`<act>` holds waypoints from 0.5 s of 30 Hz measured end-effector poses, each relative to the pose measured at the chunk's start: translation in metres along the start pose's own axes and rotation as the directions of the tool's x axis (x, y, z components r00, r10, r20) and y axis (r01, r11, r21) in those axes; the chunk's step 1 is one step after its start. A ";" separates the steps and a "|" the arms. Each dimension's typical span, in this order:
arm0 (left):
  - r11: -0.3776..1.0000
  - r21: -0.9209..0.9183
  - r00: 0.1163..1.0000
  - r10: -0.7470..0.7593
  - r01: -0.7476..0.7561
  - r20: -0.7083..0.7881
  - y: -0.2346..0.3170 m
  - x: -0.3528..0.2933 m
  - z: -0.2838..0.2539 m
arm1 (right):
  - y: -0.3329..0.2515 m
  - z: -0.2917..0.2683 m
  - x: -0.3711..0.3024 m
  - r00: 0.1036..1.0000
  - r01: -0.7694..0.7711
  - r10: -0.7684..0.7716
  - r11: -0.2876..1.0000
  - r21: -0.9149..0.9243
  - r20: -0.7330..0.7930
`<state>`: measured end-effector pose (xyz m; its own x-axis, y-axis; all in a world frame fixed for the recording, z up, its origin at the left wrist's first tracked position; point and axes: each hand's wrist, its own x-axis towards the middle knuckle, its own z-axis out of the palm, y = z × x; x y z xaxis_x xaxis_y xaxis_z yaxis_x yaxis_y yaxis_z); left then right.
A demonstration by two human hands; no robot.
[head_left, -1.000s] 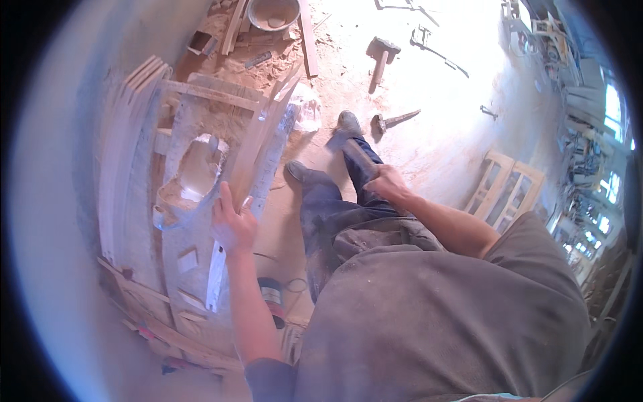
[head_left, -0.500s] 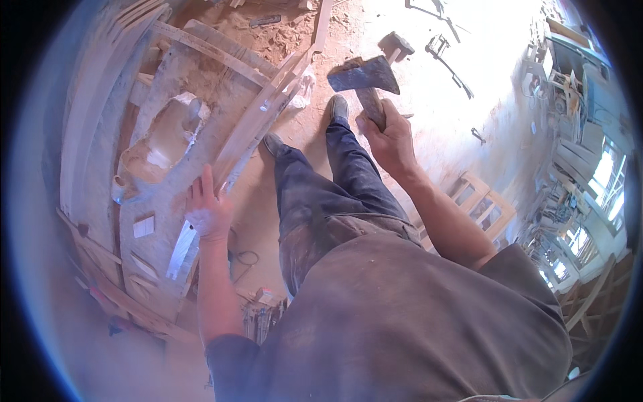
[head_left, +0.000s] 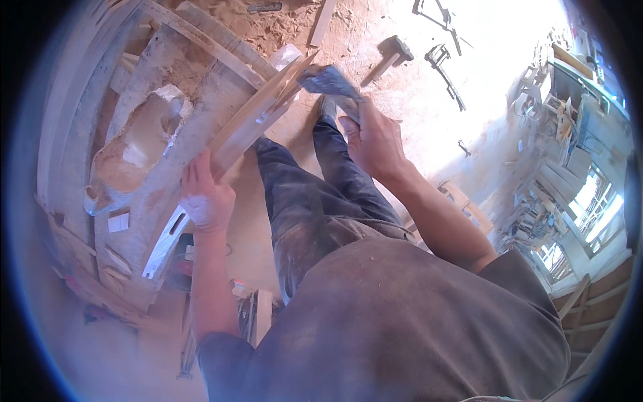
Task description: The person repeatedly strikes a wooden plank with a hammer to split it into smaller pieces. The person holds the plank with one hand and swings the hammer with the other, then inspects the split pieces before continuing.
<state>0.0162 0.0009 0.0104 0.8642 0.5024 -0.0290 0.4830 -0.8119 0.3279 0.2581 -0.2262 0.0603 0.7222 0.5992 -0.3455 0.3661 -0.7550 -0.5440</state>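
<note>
Floor (head_left: pixel 425 110): pale, brightly lit, extends to the right of the desk; wood chips lie on it beyond the desk's far end.
Desk (head_left: pixel 144 236): dusty, long, runs obliquely away from the person.
Long boards (head_left: pixel 70 114): stacked along the desk's left side.
Wooden piece (head_left: pixel 251 117): long and narrow, slanting along the desk's right edge; its far tip looks split or layered.
Container (head_left: pixel 107 167): whitish, ragged-rimmed, dusty inside, on the desk's surface.
Hatchet (head_left: pixel 331 83): just right of the desk's far part, blade toward the desk and overlapping the far tip of the wooden piece in view. Blade slightly blurred; contact cannot be told.
Mallet (head_left: pixel 387 60): on the floor, well to the right of the desk's far end.
Right hand (head_left: pixel 376 139): right of the desk, fingers wrapped round the hatchet's handle.
Left hand (head_left: pixel 209 199): at the desk's right edge, fingers and thumb closed on the near end of the wooden piece.
Block (head_left: pixel 118 222): small, pale, flat on the desk's near part.
</note>
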 end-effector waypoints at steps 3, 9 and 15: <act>0.999 -0.043 0.999 -0.027 0.029 0.042 0.003 0.004 -0.001 | 0.013 0.005 0.001 0.992 -0.122 0.122 0.992 0.002 0.023; 0.994 -0.078 0.994 -0.068 0.074 0.086 0.024 0.016 -0.002 | 0.024 0.005 0.004 0.987 -0.146 0.148 0.988 0.047 -0.064; 0.997 -0.063 0.994 -0.039 0.046 0.105 0.019 0.022 -0.005 | 0.004 0.001 0.012 0.990 -0.139 0.138 0.989 0.050 0.022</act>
<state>0.0441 -0.0021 0.0206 0.8547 0.4997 -0.1405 0.5121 -0.7677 0.3851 0.2674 -0.2215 0.0533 0.7529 0.4952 -0.4336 0.2329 -0.8166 -0.5282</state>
